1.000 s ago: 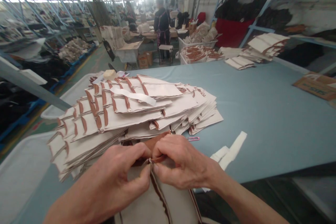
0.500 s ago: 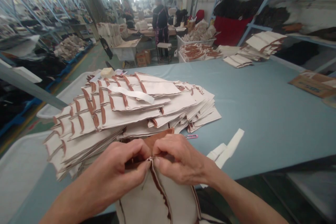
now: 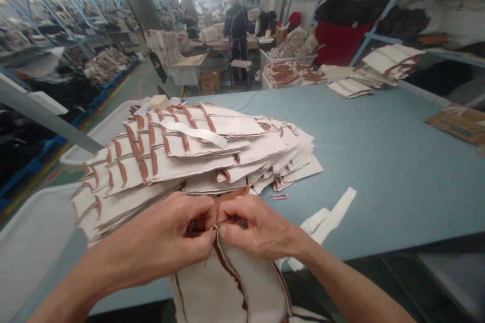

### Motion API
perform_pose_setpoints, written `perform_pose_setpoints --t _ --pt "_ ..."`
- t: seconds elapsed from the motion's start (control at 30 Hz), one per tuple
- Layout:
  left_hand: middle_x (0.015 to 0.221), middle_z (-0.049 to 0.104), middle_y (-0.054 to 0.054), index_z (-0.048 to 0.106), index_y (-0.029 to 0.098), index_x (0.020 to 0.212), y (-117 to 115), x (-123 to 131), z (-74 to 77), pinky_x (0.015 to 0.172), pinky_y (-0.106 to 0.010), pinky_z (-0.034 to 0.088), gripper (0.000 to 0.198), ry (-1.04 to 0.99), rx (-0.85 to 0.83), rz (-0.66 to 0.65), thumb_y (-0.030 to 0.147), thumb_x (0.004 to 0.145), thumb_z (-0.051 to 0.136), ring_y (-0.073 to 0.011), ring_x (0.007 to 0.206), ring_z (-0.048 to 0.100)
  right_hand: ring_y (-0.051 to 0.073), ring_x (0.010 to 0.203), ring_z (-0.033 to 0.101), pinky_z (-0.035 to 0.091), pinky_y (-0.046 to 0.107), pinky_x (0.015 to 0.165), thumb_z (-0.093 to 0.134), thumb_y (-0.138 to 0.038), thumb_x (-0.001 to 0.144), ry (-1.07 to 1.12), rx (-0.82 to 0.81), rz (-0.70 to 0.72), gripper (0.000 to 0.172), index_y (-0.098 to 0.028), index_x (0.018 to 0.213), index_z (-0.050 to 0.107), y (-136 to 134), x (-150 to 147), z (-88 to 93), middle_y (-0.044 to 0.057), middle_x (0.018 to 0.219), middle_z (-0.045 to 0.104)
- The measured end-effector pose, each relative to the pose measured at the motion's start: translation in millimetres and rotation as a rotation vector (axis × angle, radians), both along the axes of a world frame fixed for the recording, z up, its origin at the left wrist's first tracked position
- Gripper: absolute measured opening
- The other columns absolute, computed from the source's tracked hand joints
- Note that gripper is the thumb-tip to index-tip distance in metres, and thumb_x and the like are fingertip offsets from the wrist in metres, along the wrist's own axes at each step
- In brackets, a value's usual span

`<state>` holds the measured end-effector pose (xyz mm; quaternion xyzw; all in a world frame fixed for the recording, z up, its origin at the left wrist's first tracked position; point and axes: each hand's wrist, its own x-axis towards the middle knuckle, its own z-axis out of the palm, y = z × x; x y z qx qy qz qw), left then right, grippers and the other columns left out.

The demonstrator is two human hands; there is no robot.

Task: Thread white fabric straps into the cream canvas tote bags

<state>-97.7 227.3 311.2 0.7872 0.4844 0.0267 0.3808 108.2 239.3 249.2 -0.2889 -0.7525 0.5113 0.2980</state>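
At the table's near edge, a sewn piece of cream material with brown edges hangs down toward me. My left hand pinches it on one side of its middle seam, thumb against bent fingers. Right beside it, my right hand pinches the same piece on the other side, and the fingertips of both hands nearly meet. A brown part of the piece shows just beyond my fingers. What lies inside my curled fingers is hidden. Small pink thread snips rest on the table past my right hand.
A large layered pile of cream and brown sewn pieces covers the table's left side. White strips lie to the right, a cardboard piece farther right. More cream pieces sit at the far edge. A person stands in the background.
My left wrist and forearm have shifted a little, with both hands still pinching the piece at the seam. The whole view has moved slightly.
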Motion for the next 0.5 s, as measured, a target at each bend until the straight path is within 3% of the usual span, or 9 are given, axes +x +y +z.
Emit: perform_pose_setpoints --t 0.2,0.4,0.5 --pt "0.058 0.049 0.007 0.047 0.022 0.067 -5 11 6.0 0.051 -0.028 0.023 0.016 0.094 0.201 -0.100 0.012 0.078 0.050 -0.0111 0.052 0.042 0.011 0.065 0.046 0.034 0.025 0.063 0.053 -0.010 0.081 -0.002 0.119 0.118 0.018 -0.021 0.070 0.043 3 4 -2.0 -0.005 0.071 0.050" --pt "0.065 0.054 0.007 0.045 0.023 0.071 -16 5 -8.0 0.056 -0.023 0.033 0.026 -0.030 0.222 -0.103 0.019 0.097 0.045 -0.0098 0.059 0.050 0.010 0.063 0.045 0.034 0.023 0.060 0.058 -0.016 0.087 0.094 0.004 0.187 0.018 -0.020 0.073 0.049 7 8 -5.9 -0.007 0.069 0.048" --pt "0.070 0.061 0.006 0.052 0.023 0.079 -22 5 -14.4 0.057 -0.025 0.035 0.022 -0.020 0.302 -0.064 0.018 0.099 0.044 -0.0102 0.061 0.056 0.010 0.061 0.042 0.031 0.023 0.059 0.057 -0.014 0.084 0.054 0.062 0.130 0.021 -0.021 0.070 0.044 5 9 -8.0 -0.007 0.067 0.046"
